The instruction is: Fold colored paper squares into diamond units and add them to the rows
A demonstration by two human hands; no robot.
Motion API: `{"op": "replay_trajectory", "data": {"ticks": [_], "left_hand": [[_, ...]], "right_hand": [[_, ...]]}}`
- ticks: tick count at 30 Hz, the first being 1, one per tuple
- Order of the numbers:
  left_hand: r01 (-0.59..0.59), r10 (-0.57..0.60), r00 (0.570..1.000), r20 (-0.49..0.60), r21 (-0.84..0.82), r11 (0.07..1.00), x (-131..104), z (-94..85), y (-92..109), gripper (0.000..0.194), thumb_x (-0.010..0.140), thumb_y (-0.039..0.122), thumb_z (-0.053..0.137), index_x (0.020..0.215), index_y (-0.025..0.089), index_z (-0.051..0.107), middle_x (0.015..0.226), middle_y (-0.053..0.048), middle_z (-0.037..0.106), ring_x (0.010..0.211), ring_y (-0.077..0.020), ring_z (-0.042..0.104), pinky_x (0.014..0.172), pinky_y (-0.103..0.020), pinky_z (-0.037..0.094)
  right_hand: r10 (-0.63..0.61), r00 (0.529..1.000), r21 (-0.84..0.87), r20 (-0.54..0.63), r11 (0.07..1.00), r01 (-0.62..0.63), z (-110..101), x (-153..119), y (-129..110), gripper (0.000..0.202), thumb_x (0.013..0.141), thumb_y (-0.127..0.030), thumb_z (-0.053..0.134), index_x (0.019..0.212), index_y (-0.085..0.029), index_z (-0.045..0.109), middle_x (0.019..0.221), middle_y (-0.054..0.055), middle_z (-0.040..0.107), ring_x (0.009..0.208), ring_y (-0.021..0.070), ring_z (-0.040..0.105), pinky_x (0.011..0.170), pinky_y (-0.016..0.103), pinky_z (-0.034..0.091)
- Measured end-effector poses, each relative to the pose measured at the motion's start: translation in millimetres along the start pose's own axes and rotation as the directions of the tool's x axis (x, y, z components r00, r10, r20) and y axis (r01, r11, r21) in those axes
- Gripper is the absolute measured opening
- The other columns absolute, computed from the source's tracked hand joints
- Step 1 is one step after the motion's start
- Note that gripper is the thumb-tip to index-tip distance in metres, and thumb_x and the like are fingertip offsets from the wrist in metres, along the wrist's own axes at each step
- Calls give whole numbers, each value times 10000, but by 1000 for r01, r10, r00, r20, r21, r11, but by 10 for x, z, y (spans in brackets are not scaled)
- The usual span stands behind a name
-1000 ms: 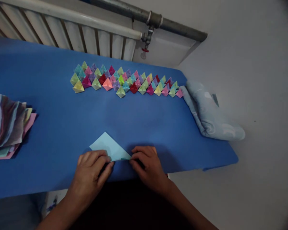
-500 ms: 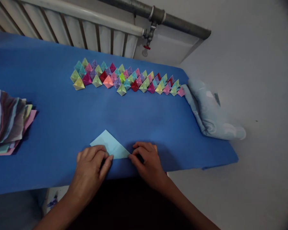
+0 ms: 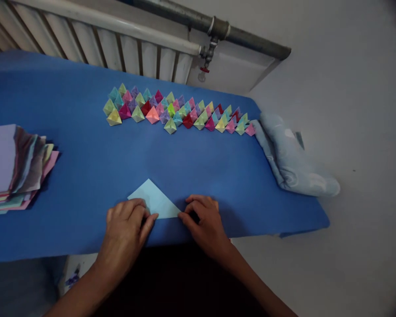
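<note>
Pressing L hand [image 3: 128,224] & R hand [image 3: 203,220], fingers flat, on paper triangle [image 3: 153,200] nr table edge [image 3: 36,251]; open room behind.

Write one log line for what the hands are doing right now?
left hand: pressing light blue paper triangle | right hand: at its right corner | surface: blue table | far side: folded paper shapes | left: paper stack
</note>
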State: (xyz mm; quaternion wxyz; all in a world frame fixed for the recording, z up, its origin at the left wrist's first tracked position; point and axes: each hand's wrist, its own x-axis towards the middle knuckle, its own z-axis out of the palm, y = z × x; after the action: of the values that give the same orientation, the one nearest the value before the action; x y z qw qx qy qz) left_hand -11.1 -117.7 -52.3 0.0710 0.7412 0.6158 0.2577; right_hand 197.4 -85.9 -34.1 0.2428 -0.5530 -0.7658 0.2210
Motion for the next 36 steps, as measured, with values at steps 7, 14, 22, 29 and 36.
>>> {"op": "replay_trajectory", "data": {"ticks": [7,14,22,29,36], "left_hand": [[-58,59,998,-4,114,992,-25,-30,-23,229,950,300,462,969,199,667,1019,-111,659,908,-274,562,736,-396,389],[-382,377,924,65,210,900,-14,50,104,498,853,1,347,1230,186,615,1226,-86,665,1069,-250,542,905,-405,367],[-305,298,952,70,309,901,-190,58,48,515,837,-22,342,1254,126,606,1281,-119,642,1076,-277,570,903,-424,374],[-349,347,937,40,158,924,-341,-37,-4,388,930,279,495,1271,109,569,1239,-154,645,1078,-295,573,907,-450,421],[-353,356,934,-26,95,931,-465,-75,-51,252,923,147,504,1147,156,621,1124,-114,686,964,-231,610,846,-393,462]], "right_hand": [[31,999,32,33,999,-32,-23,16,-19,87,814,-155,666,796,-214,605,1012,25,651,989,211,569,850,378,360],[5,999,-2,51,1000,-5,-31,42,-19,103,804,-125,661,796,-212,606,995,17,663,960,211,571,825,385,356],[-55,975,-119,213,990,81,-80,61,-152,276,822,-45,552,1025,-210,641,981,44,689,902,220,593,809,388,419],[-198,918,49,343,980,193,-119,-135,-281,249,885,-133,561,1112,-207,633,1008,39,715,917,193,645,838,335,466],[-389,831,-4,398,905,426,-156,-101,-190,489,721,-300,784,1170,-258,596,1282,86,584,1116,279,525,915,447,427]]}}
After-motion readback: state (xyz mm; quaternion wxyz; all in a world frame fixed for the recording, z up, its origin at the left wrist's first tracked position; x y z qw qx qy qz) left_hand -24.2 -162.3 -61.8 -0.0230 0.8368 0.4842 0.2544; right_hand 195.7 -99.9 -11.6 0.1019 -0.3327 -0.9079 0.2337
